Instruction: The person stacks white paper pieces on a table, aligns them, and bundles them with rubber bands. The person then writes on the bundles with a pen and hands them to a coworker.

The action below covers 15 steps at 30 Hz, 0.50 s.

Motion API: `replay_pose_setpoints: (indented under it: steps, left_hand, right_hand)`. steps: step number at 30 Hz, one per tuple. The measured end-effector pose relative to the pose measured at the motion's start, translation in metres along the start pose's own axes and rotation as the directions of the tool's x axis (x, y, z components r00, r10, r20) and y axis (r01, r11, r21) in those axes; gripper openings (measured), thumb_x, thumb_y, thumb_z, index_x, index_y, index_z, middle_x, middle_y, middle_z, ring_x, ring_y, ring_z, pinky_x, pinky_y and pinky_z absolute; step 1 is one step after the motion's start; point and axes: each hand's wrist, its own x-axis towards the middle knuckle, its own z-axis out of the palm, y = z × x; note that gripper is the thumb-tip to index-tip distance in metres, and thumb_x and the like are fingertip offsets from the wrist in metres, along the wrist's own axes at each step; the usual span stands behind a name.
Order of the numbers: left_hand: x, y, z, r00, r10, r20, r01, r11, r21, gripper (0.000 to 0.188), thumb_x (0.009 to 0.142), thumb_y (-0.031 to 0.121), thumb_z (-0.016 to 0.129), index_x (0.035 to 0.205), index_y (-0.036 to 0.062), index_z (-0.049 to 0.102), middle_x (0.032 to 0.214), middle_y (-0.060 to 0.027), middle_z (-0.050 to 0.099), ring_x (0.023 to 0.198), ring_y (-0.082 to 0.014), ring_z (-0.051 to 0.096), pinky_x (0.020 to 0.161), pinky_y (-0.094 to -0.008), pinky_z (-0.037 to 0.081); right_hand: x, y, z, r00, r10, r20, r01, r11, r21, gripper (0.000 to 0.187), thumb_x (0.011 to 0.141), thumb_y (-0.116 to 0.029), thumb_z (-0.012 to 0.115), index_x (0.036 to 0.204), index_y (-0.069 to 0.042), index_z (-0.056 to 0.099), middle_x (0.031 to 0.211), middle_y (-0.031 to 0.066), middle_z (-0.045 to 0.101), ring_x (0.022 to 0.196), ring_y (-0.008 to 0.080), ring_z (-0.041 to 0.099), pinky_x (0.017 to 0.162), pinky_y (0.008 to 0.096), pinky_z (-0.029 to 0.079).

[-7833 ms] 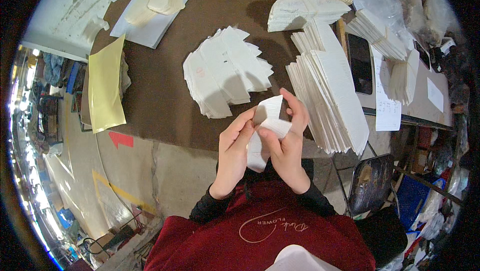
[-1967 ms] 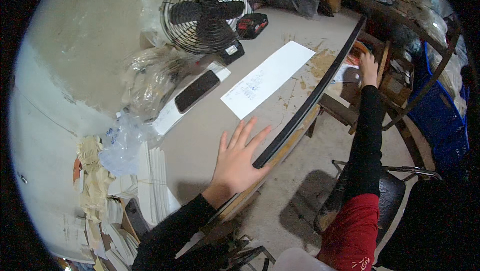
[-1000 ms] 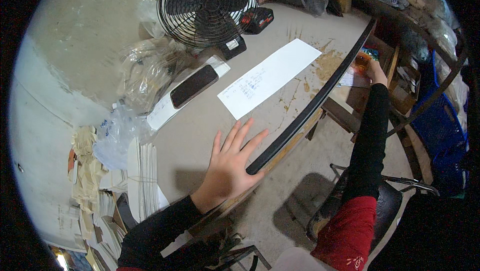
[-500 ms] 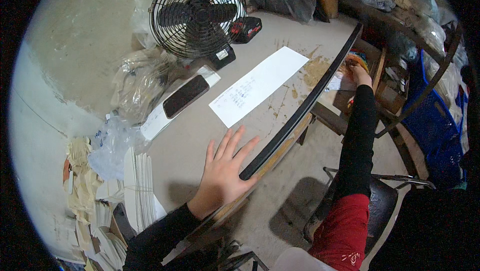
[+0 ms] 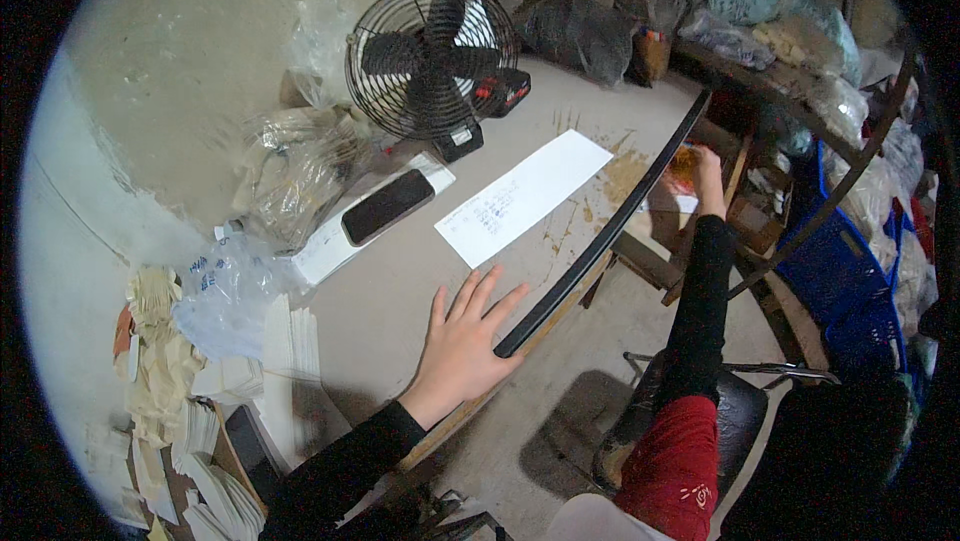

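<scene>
My left hand (image 5: 466,343) lies flat on the grey tabletop (image 5: 390,271), fingers spread and its thumb side over the black edge strip. Just beyond its fingertips is a long white sheet of paper (image 5: 530,191) with handwriting. My right hand (image 5: 709,181) reaches into an open drawer (image 5: 645,256) under the table's right side. Beside its fingers shows something orange and red (image 5: 682,169), perhaps a packet. The fingers are partly hidden, so any hold on it cannot be made out. A dark phone (image 5: 388,207) rests on a white strip left of the sheet.
A black caged fan (image 5: 432,59) stands at the back, with a red-and-black battery pack (image 5: 503,91) beside it. Clear plastic bags (image 5: 295,166) and paper stacks (image 5: 290,351) line the left. A black chair (image 5: 735,421) and a blue crate (image 5: 845,266) are at right.
The whole view has shifted, with the fan and sheet appearing lower and further right. My left hand stays spread on the table. My right hand stays at the drawer, its fingers turned slightly.
</scene>
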Motion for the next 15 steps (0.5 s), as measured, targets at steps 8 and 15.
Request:
replay_pose_setpoints:
  steps: [8,15]
  left_hand:
    - [-0.005,-0.004,0.001,0.998,0.022,-0.062,-0.024,0.999,-0.036,0.081,0.074,0.038,0.073,0.146,0.0255,0.038,0.156,-0.0112,0.023,0.146,-0.03,0.018,0.114,-0.0612,0.013]
    - [-0.005,-0.004,0.005,0.998,0.007,-0.055,-0.009,0.999,-0.039,0.081,0.076,0.039,0.071,0.147,0.0253,0.036,0.156,-0.0112,0.023,0.146,-0.0279,0.017,0.115,-0.0596,0.012]
  right_hand:
    - [-0.117,-0.055,-0.073,0.627,0.696,-0.35,0.054,0.409,0.911,0.021,0.099,-0.009,0.048,0.111,0.002,0.062,0.102,0.0071,0.066,0.089,0.0162,0.064,0.08,0.0296,0.053]
    - [-0.199,-0.056,0.01,0.46,0.879,0.127,0.145,-0.215,0.966,0.014,0.098,-0.022,0.058,0.098,-0.007,0.058,0.08,-0.0002,0.057,0.069,0.0094,0.052,0.059,0.0237,0.045]
